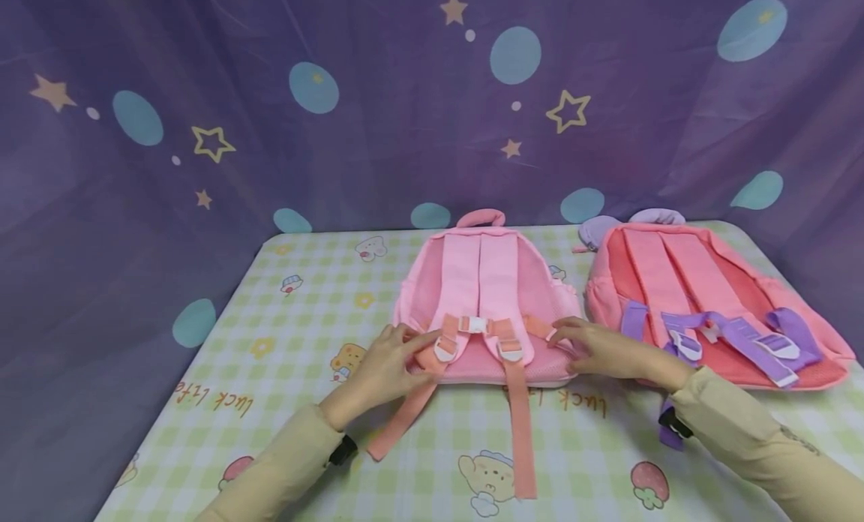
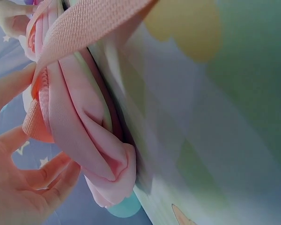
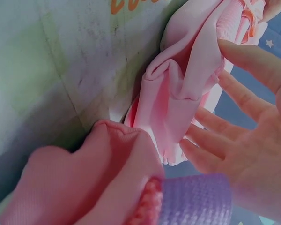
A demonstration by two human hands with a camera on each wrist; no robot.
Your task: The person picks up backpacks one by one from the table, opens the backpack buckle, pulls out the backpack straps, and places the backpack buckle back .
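Observation:
A light pink backpack (image 1: 480,282) lies on the table with its strap side up. A white buckle (image 1: 475,325) joins its two shoulder straps across the middle, and the orange webbing ends (image 1: 523,439) trail toward the front edge. My left hand (image 1: 385,364) touches the bag's lower left side; in the left wrist view its fingertips rest beside the orange webbing (image 2: 37,123). At the lower right side is my right hand (image 1: 601,349), its spread fingers (image 3: 243,96) against the pink side fabric (image 3: 171,110) in the right wrist view.
To the right lies a coral pink backpack (image 1: 682,282) with purple straps (image 1: 749,342), close to my right forearm. A small lilac pouch (image 1: 598,231) sits by its top. A green-checked cloth (image 1: 297,327) covers the table, and a purple curtain (image 1: 405,147) hangs behind.

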